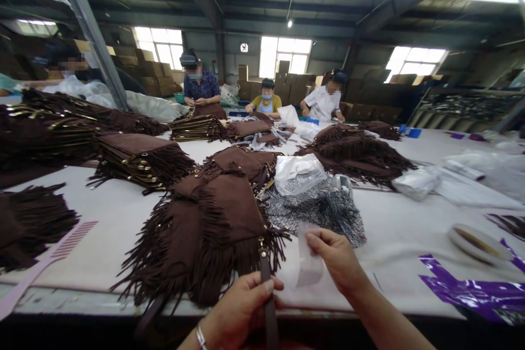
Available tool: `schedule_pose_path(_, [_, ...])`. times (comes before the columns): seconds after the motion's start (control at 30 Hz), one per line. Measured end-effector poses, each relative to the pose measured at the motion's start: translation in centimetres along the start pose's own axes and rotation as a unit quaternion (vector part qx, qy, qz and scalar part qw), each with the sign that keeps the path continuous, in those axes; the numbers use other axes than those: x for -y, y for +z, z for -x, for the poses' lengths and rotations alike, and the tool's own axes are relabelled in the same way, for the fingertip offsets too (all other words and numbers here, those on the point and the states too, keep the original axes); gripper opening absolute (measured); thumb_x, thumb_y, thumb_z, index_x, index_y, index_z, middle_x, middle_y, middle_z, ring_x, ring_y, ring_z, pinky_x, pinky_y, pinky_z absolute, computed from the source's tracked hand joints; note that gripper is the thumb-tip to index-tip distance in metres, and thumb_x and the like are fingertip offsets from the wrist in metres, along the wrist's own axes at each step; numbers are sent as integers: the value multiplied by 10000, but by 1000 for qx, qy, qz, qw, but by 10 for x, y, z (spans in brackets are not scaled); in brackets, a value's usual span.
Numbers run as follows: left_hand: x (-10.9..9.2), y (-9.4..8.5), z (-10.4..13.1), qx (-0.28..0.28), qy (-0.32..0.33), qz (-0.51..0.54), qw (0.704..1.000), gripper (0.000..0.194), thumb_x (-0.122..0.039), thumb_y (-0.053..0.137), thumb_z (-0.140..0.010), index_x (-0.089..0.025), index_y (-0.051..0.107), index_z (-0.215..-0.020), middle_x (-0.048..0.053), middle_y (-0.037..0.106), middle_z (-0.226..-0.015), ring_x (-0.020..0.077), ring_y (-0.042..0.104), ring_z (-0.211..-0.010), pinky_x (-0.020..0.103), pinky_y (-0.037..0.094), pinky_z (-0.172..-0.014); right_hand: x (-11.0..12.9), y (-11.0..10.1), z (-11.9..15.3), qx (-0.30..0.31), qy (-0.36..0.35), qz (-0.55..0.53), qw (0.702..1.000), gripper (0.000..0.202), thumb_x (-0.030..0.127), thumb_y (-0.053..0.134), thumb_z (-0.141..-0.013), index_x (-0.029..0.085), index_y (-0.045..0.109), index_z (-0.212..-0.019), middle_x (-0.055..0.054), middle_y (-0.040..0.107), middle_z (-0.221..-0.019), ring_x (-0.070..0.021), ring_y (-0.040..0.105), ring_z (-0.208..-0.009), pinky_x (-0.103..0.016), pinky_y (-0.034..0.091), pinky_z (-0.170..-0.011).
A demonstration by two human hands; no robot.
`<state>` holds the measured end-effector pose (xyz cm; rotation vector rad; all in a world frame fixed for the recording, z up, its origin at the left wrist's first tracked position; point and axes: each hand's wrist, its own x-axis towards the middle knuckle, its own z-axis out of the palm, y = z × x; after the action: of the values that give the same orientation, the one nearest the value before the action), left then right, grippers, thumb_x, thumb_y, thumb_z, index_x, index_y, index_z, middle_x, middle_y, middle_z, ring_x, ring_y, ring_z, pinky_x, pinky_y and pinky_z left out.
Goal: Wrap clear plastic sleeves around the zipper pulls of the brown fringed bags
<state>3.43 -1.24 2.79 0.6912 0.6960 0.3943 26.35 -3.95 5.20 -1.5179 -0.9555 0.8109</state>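
Your left hand was closed around the dark strap of the brown fringed suede bag, which lay at the near edge of the bench. Your right hand pinched a small clear plastic sleeve between thumb and fingers, just beside the strap. Behind it sat a patterned fabric pile and a clear bag. A pink comb lay near the left corner, a tape roll to the right.
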Motion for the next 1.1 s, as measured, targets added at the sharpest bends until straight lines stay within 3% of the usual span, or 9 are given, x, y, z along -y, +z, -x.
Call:
schedule_pose_path(0.13, [-25,-1,2,43,23,5,999,377,-389,804,-674,-100,678,-880,-5,545,-630,41,424,-479,175,287,-456,-1,-4,17,41,26,78,996,398,504,694,-706,175,539,-546,32,483,-513,-114,417,-537,-241,319,-518])
schedule_pose_path(0.2, [-36,5,-7,13,66,12,998,370,-379,818,-658,-100,666,-847,-20,519,-610,36,413,-479,163,261,-435,-4,0,27,73,32,96,992,382,480,682,-718,180,521,-544,35,485,-517,-114,419,-541,-240,321,-527])
schedule_pose_path(0.3, [-45,16,-23,-56,126,11,990,369,-356,835,-632,-106,649,-829,-7,554,-650,62,494,-543,162,343,-468,-7,9,41,104,30,111,988,340,448,648,-755,179,543,-575,32,496,-551,-121,430,-566,-245,327,-548])
schedule_pose_path(0.5, [-35,24,-37,-105,180,-64,976,385,-412,805,-650,-98,676,-832,30,615,-700,99,549,-597,192,426,-510,-8,12,52,70,7,132,989,277,385,651,-743,180,581,-571,27,516,-558,-134,446,-581,-250,335,-551])
schedule_pose_path(0.67, [-33,25,-37,-140,198,-51,969,377,-396,826,-610,-101,687,-800,34,619,-726,104,557,-612,216,463,-539,-9,9,54,80,17,125,989,293,403,641,-757,179,594,-574,24,531,-550,-133,456,-572,-248,340,-544])
schedule_pose_path(0.97, [-28,18,-34,-110,202,-78,970,337,-387,774,-683,-94,682,-824,40,621,-686,102,536,-576,226,438,-548,-9,14,55,107,49,87,989,348,446,621,-778,165,573,-577,30,488,-541,-122,439,-563,-245,328,-541])
schedule_pose_path(1.1, [-24,14,-34,-109,206,-121,965,323,-381,746,-715,-91,695,-849,44,628,-666,103,527,-573,222,412,-544,-13,13,56,107,52,79,990,316,442,626,-786,158,634,-648,26,514,-579,-127,452,-593,-245,338,-559])
